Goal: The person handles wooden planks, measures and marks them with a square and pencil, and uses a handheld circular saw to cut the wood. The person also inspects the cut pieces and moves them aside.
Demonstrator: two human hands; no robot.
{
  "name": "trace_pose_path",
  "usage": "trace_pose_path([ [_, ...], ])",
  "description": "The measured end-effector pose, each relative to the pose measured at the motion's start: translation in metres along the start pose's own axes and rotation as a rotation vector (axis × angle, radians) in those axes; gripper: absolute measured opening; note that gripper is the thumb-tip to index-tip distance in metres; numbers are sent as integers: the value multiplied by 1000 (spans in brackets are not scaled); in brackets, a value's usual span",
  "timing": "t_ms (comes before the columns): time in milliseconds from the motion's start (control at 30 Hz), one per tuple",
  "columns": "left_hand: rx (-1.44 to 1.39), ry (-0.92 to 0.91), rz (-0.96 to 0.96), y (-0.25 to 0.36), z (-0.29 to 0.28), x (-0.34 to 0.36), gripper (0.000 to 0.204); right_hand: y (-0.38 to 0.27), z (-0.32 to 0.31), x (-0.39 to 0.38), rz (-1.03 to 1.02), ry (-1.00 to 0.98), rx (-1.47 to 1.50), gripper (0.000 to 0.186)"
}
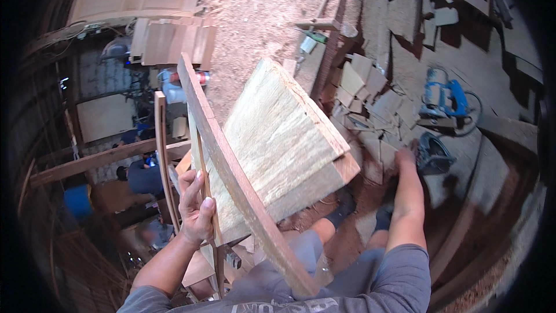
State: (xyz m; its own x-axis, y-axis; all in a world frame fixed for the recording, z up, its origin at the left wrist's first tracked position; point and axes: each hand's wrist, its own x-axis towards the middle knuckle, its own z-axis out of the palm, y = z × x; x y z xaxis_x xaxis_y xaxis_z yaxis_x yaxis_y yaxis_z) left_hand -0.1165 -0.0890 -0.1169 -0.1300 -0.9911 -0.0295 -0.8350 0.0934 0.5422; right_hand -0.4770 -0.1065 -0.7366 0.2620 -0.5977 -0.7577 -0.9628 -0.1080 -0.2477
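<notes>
My left hand (197,211) is closed around a narrow wooden strip (215,229), thumb on the near side. Right beside it a long brown wooden plank (231,165) slants from the upper left down towards my lap. Behind that plank is a thick, rough-faced pale wood slab (272,133), partly covered by it. My right arm reaches forward on the right, and my right hand (406,155) is smeared, its fingers unclear. It is close to a dark power tool (434,153) and wood offcuts (379,153); whether it touches either cannot be seen.
A blue power tool (445,95) with a cord lies beyond my right hand. Scrap wood (399,11) is piled at the far right. Stacked panels (174,42) stand far left, near sawdust-covered ground (249,17). A person in a dark shirt (145,177) is at the left, by a blue drum (78,201).
</notes>
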Motion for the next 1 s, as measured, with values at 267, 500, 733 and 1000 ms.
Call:
trace_pose_path([
  [267,-2,-38,69,1,7,30,59,49,76,-10,594,195,712,76],
  [500,183,72,44,21,3,11,53,60,-55,-215,829,228,802,70],
  [733,165,133,112,20,0,30,47,-26,-132,-326,798,715,1742,40],
  [1000,116,176,75,32,-3,26,45,-78,-276,-460,132,917,1988,29],
])
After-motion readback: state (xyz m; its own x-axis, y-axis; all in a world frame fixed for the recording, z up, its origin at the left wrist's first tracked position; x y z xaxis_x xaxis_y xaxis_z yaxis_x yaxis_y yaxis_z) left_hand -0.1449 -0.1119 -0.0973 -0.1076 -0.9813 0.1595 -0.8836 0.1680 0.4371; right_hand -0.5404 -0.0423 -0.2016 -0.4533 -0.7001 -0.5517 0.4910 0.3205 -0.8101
